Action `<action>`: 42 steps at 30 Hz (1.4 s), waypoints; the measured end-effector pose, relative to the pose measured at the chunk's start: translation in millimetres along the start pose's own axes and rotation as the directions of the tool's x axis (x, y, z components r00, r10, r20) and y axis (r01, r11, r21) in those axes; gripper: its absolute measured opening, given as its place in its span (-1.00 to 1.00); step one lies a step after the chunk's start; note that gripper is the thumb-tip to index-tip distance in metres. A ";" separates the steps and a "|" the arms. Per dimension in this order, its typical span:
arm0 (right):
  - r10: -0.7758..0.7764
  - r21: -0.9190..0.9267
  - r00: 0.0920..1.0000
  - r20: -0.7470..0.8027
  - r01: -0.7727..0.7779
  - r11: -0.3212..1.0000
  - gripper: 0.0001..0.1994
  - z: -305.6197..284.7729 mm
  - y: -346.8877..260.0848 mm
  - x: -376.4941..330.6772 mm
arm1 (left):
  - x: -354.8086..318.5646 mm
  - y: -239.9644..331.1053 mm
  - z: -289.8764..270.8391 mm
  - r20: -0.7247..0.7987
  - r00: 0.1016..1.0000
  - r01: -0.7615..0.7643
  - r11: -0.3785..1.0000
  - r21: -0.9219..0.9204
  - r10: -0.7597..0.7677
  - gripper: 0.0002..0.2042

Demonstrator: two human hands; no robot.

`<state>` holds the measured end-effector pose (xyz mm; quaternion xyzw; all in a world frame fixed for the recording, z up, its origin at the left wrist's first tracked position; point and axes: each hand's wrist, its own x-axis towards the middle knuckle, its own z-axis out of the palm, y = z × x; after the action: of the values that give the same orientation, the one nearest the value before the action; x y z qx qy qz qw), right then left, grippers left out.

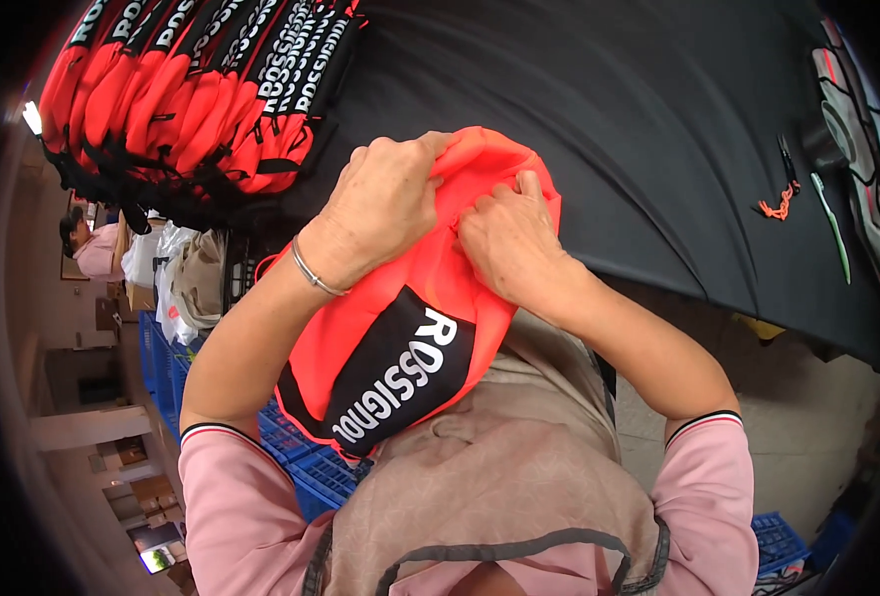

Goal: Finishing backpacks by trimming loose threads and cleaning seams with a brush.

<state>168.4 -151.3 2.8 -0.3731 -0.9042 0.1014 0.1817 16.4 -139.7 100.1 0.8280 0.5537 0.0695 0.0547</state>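
A bright red-orange fabric bag (360,323) with a black panel and white lettering lies tilted across my lap and against the table edge. My left hand (385,199) is closed on the fabric near its upper rim, the fingertips partly tucked behind the cloth. On the right side of the same bag, my right hand (509,238) pinches a fold of the red fabric, with the fingers bent inward. Whether anything small sits between those fingers is hidden. A grey-brown apron (499,447) covers my front below the bag.
Several similar red and black bags (191,109) stand in a row at the table's far left. On the black tablecloth (619,129) at right are a green-and-white toothbrush (833,228), thread snips (788,164) with orange cord, and grey bags (857,129). Blue crates (325,477) stand below; a person (97,248) is far left.
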 end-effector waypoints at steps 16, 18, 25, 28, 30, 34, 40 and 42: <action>-0.292 0.400 0.950 0.108 0.228 0.888 -0.84 -23.4 -20.9 -20.5 | -2.3 -4.8 1.6 0.015 0.998 -0.062 0.986 -0.156 0.065 -0.57; -0.294 0.430 0.953 0.079 0.233 0.872 -0.85 -24.9 -14.4 -21.5 | 1.3 -2.0 -2.8 0.010 0.990 -0.141 0.985 -0.098 0.143 -0.50; -0.272 0.432 0.961 -0.056 0.269 0.861 -0.83 -46.1 -7.9 -28.4 | 41.8 -10.4 -4.1 0.342 0.913 -0.215 0.975 -0.059 0.222 -0.30; -0.201 0.394 0.978 -0.047 0.203 0.896 -0.89 -44.9 -2.8 -29.9 | 51.1 -8.0 -1.8 0.424 0.897 -0.166 0.984 0.058 0.127 -0.46; -0.238 0.378 0.961 -0.139 0.274 0.884 -0.92 -29.3 -4.6 -30.3 | 55.6 -21.8 -2.9 0.159 0.984 -0.081 0.996 -0.035 0.086 -0.53; -0.338 0.436 0.938 -0.081 0.338 0.834 -0.91 -19.1 -35.8 -31.5 | 60.8 -9.5 7.4 0.075 0.990 -0.118 0.993 0.002 0.117 -0.59; -0.356 0.634 0.934 -0.016 0.285 0.719 -0.91 -29.7 -23.5 -46.0 | 51.1 0.9 9.7 0.198 0.979 0.001 0.971 -0.237 0.047 -0.66; -0.311 0.651 0.950 0.032 0.217 0.727 -0.81 -36.1 -7.4 -42.0 | 51.0 -5.5 9.6 0.194 0.981 0.019 0.970 -0.242 0.029 -0.67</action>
<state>205.8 -184.7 27.5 -0.1479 -0.8691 0.4021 0.2470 32.3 -90.6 92.6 0.8194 0.5307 0.0549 0.2096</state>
